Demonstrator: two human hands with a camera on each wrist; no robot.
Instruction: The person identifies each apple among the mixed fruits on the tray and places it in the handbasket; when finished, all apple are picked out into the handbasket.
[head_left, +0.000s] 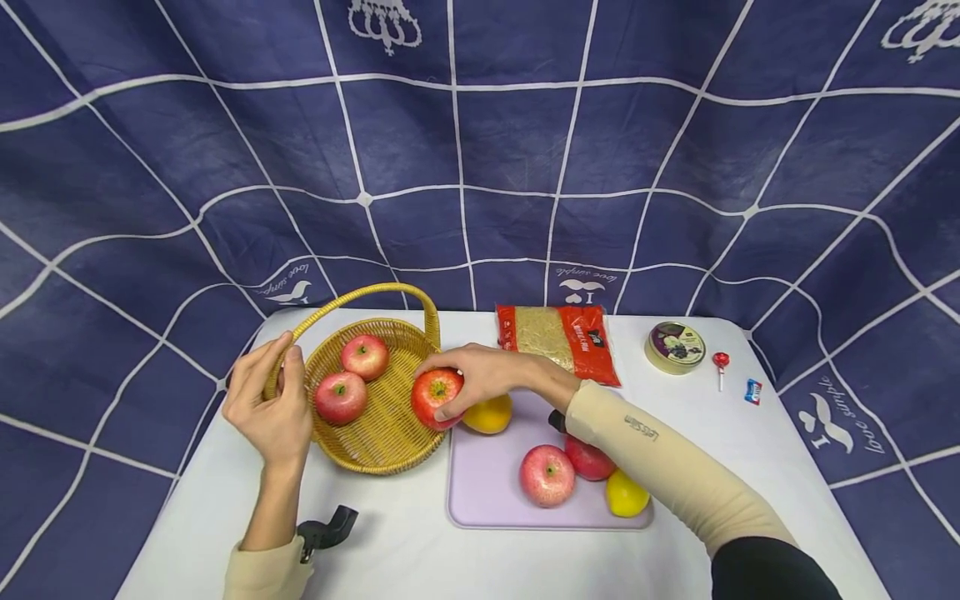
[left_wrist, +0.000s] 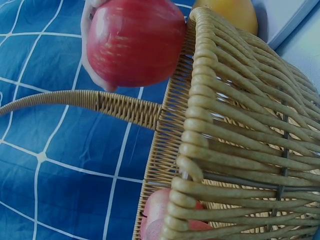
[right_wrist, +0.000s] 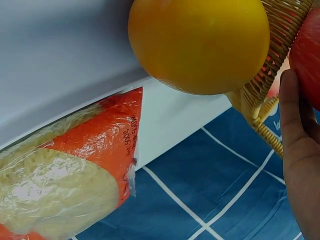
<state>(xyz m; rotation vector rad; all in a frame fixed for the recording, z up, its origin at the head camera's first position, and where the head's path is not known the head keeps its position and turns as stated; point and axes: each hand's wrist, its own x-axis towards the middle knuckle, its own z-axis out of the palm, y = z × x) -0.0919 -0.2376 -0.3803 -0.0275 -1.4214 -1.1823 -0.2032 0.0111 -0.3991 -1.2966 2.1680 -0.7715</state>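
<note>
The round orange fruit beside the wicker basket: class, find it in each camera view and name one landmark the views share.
Head: round orange fruit at centre, on the lilac board's left end.
Left wrist: top edge, right of centre, behind the rim.
Right wrist: fills the top centre.
Shared landmark: woven wicker basket.

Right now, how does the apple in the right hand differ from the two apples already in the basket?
The held apple is gripped by the right hand over the basket rim; the two basket apples rest free inside. The held apple looks deeper red, the basket apples pinker. The left hand holds the basket's edge, not fruit. All three are red and similar in size.
</note>
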